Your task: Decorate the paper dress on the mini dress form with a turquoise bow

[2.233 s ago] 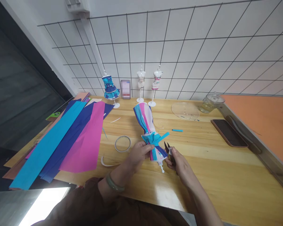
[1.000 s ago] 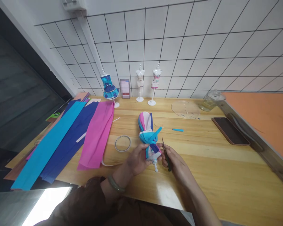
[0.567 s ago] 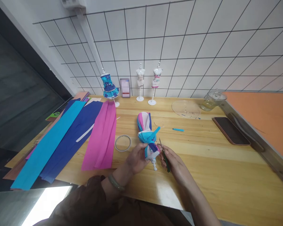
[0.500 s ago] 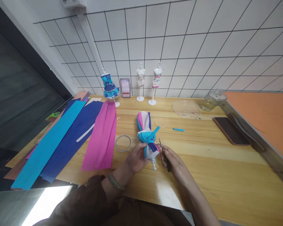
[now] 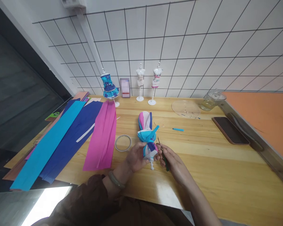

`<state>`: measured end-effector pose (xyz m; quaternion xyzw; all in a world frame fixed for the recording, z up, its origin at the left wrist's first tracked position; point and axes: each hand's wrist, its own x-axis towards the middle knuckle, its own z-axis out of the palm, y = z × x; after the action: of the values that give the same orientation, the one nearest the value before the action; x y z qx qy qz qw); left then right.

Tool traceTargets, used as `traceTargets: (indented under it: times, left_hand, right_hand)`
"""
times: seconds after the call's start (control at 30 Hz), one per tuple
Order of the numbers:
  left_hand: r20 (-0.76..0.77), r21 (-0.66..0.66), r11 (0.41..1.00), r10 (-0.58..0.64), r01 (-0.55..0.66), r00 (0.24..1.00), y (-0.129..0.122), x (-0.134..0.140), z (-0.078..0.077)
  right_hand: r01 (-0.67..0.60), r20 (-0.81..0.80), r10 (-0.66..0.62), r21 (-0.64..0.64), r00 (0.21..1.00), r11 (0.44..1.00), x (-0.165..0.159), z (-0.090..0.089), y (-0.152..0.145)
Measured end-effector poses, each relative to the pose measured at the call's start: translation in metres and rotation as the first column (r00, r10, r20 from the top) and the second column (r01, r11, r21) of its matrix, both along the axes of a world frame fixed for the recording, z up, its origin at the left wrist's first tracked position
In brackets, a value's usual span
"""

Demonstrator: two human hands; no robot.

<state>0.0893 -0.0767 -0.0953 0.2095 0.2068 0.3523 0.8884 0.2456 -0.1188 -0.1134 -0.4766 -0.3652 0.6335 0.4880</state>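
Observation:
My left hand (image 5: 135, 157) is closed around a miniature dress form (image 5: 152, 153), which lies with its neck knob towards me. Its dress of pink, white, navy and light blue crepe-like strips has a full skirt (image 5: 145, 121) pointing away and a light blue tied strip (image 5: 153, 133) at the waist. My right hand (image 5: 172, 160) grips a slim dark green tool (image 5: 165, 160) with a thin pointed tip; its exact kind is hard to make out. The right fingertips touch the bodice's right side, and the tool's tip stands just beside it.
Pink (image 5: 101, 141), navy (image 5: 68, 141) and light blue strips (image 5: 49, 144) lie left, near a tape ring (image 5: 115, 142). Behind stand a dressed form (image 5: 110, 88), two more forms (image 5: 140, 77), (image 5: 157, 78) and a phone (image 5: 125, 88). A clear plate (image 5: 185, 109), glass teapot (image 5: 211, 100) and dark phone (image 5: 230, 130) are right.
The neck end of the dress form has swung slightly left, and the skirt end slightly right. My right hand and its tool have shifted a little left with it. Both hands keep their holds.

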Motion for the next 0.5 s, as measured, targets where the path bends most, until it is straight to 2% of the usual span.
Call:
traceTargets:
  times: [0.13,0.33,0.5]
  left_hand:
    - [-0.005,-0.003,0.999,0.042,-0.042,0.999,0.003,0.001,-0.006]
    - [-0.037,-0.025,0.995,0.100,-0.101,0.994,0.004,0.000,-0.016]
    - [-0.013,-0.017,0.998,0.053,-0.053,0.999,0.004,-0.002,-0.015]
  right_hand:
    - [-0.019,0.044,0.018,0.023,0.999,1.000,-0.001,0.001,-0.001]
    - [-0.053,-0.069,0.055,0.036,0.996,0.998,-0.002,-0.002,-0.001]
    - [-0.053,-0.162,0.050,-0.015,0.985,0.998,-0.004,-0.002,0.000]
